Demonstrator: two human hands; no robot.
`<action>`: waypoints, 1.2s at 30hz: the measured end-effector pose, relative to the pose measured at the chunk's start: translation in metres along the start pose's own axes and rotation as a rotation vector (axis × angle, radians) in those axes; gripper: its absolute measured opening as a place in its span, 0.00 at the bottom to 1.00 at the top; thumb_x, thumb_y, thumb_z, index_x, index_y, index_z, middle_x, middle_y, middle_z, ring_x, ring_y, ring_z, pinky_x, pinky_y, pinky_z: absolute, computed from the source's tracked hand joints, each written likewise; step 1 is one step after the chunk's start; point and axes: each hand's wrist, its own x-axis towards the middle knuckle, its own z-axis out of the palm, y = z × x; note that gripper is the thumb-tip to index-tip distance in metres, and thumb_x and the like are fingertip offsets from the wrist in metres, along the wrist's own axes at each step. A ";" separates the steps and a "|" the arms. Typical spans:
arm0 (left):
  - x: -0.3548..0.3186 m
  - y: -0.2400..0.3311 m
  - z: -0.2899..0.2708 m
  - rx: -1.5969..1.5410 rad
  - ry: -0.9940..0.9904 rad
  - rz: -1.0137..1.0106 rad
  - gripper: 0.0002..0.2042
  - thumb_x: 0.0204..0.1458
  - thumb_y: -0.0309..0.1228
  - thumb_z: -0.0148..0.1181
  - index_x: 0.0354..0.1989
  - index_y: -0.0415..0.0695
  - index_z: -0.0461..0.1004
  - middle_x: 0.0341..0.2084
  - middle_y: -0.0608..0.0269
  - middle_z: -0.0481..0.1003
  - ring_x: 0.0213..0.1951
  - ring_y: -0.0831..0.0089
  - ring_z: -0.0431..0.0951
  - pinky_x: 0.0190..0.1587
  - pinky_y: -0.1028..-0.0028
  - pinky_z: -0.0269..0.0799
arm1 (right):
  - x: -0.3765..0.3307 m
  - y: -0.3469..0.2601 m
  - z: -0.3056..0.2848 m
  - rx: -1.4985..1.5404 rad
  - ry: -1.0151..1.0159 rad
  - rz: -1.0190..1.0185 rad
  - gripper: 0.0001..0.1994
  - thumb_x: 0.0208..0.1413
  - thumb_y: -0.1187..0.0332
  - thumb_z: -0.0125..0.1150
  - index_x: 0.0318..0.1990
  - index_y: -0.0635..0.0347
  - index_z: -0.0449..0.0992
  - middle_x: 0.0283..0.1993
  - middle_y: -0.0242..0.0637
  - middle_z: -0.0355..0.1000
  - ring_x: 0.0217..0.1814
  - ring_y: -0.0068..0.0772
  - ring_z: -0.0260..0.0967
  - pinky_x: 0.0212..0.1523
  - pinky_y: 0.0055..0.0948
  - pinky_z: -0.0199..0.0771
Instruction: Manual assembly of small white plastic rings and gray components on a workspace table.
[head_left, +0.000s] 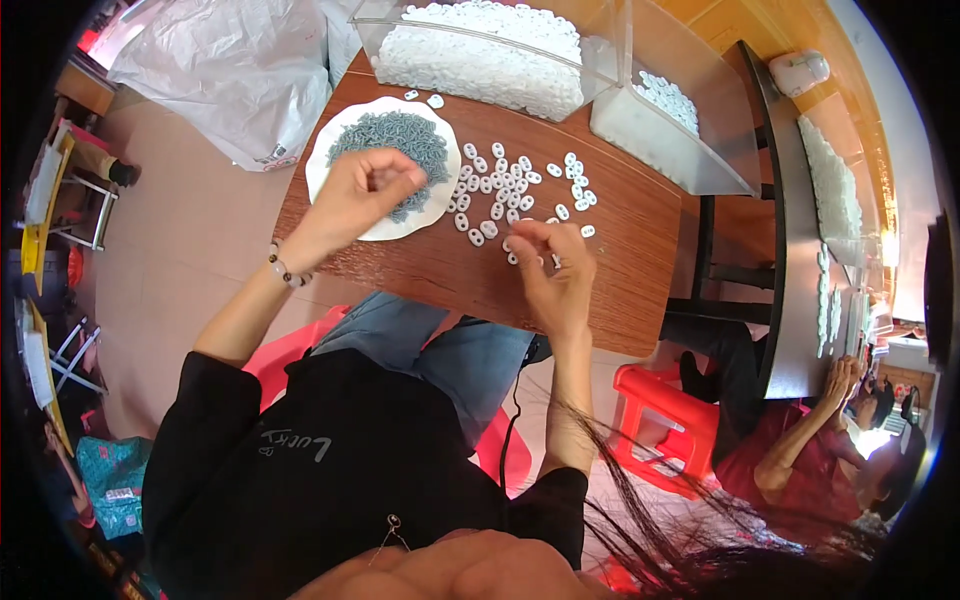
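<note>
My left hand (pixel 362 195) is over a white scalloped plate (pixel 322 165) heaped with small grey-green pieces (pixel 395 133), which look like tiny springs or hooks. Its thumb and forefinger are curled together in a pinch; anything between them is too small to make out. To the right of the plate, many white oval pieces with two holes (pixel 498 181) lie scattered on the brown wooden table (pixel 625 260). My right hand (pixel 557 268) is above the near edge of that scatter, fingers bent and tips drawn together. Whatever it pinches cannot be made out.
A clear bin (pixel 490 60) piled with white pieces stands at the table's far edge. Right of it is another translucent bin (pixel 660 130). A red stool (pixel 665 425) stands at right, near a co-worker's hands (pixel 845 380) at a dark table. White plastic bags (pixel 225 75) fill the far left.
</note>
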 end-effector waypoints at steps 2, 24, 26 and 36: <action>-0.010 0.019 0.019 -0.166 -0.087 -0.088 0.08 0.58 0.33 0.59 0.35 0.41 0.77 0.21 0.76 0.72 0.20 0.90 0.64 0.22 0.86 0.58 | 0.001 -0.009 0.010 0.031 0.008 -0.105 0.07 0.47 0.75 0.67 0.36 0.61 0.80 0.31 0.35 0.74 0.35 0.33 0.67 0.37 0.28 0.67; -0.055 0.005 0.078 -0.670 -0.399 -0.425 0.10 0.59 0.36 0.58 0.39 0.41 0.74 0.23 0.70 0.73 0.24 0.84 0.72 0.25 0.84 0.66 | -0.052 -0.015 0.007 0.005 0.067 -0.232 0.09 0.41 0.81 0.68 0.32 0.59 0.78 0.30 0.33 0.74 0.34 0.35 0.66 0.36 0.29 0.66; -0.058 0.001 0.078 -0.661 -0.441 -0.427 0.10 0.58 0.35 0.58 0.39 0.41 0.74 0.24 0.69 0.73 0.24 0.84 0.73 0.26 0.83 0.67 | -0.054 -0.013 0.002 -0.007 0.049 -0.248 0.09 0.41 0.80 0.68 0.32 0.58 0.78 0.31 0.33 0.74 0.35 0.34 0.66 0.37 0.29 0.66; -0.063 -0.010 0.078 -0.605 -0.523 -0.457 0.10 0.57 0.35 0.60 0.36 0.40 0.76 0.26 0.66 0.76 0.26 0.82 0.74 0.25 0.83 0.69 | -0.063 -0.009 0.005 0.002 -0.017 -0.239 0.09 0.39 0.78 0.70 0.31 0.56 0.80 0.33 0.30 0.75 0.37 0.34 0.64 0.38 0.30 0.66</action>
